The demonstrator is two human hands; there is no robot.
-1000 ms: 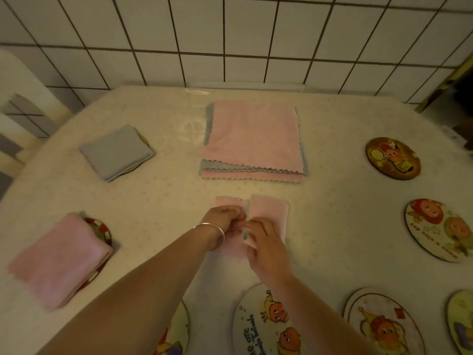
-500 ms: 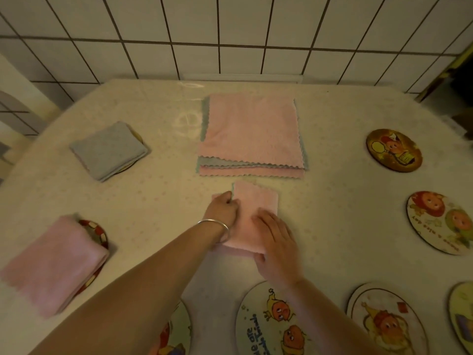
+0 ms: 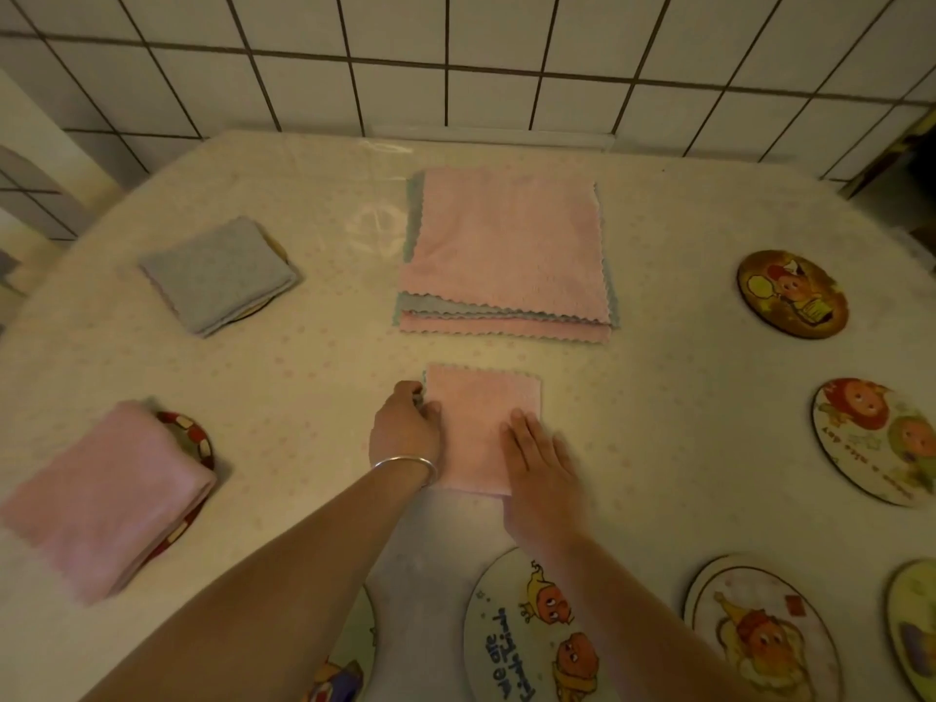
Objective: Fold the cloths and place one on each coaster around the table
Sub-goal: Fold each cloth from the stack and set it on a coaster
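Observation:
A small folded pink cloth (image 3: 481,423) lies flat on the table in front of me. My left hand (image 3: 405,430) grips its left edge, fingers curled around it. My right hand (image 3: 539,463) lies flat on the cloth's lower right part, fingers spread. Behind it sits a stack of unfolded pink and grey cloths (image 3: 506,250). A folded grey cloth (image 3: 218,273) covers a coaster at the left. A folded pink cloth (image 3: 101,499) rests on a red-rimmed coaster (image 3: 195,438) at the near left.
Bare cartoon coasters lie at the right (image 3: 791,293) (image 3: 876,440), near right (image 3: 759,635) and just below my hands (image 3: 532,630). Another coaster (image 3: 344,666) peeks out under my left arm. A tiled wall (image 3: 456,58) stands behind the table.
The pink cloth went from half-folded with a raised flap to a flat folded rectangle. My right hand moved from pinching the middle to lying flat on it; my left hand shifted to the left edge.

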